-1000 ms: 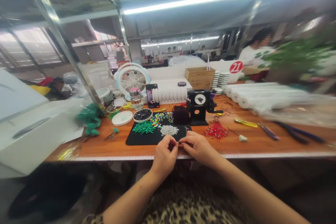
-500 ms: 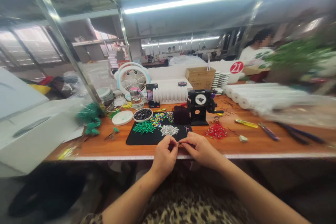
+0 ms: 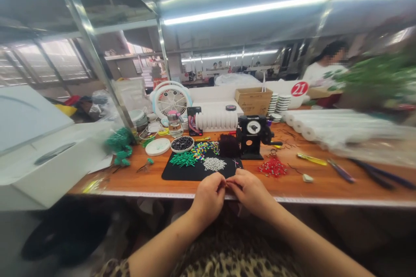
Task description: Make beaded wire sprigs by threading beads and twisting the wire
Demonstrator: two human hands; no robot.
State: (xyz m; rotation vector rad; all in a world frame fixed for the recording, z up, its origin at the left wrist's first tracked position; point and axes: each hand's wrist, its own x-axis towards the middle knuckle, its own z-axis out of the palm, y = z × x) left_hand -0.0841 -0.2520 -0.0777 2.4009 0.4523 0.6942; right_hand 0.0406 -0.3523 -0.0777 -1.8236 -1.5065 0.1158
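Note:
My left hand and my right hand meet fingertip to fingertip at the table's front edge. Both are closed in a pinch; whatever lies between the fingers is too small and hidden to name. Just beyond them is a black mat with a heap of silver beads. Green stick-like pieces, mixed coloured beads and a dark bundle of thread lie farther back on it. To the right of my hands is a pile of small red pieces.
A black hand-cranked device stands behind the mat, near a white ribbed roll. A dish of black beads sits beside a white lid. Right are a yellow cutter and dark long-handled pliers. A person sits beyond.
The view has shifted, so the scene sits farther right. My fingertips have drawn closer together, and the left hand has turned so its back shows more.

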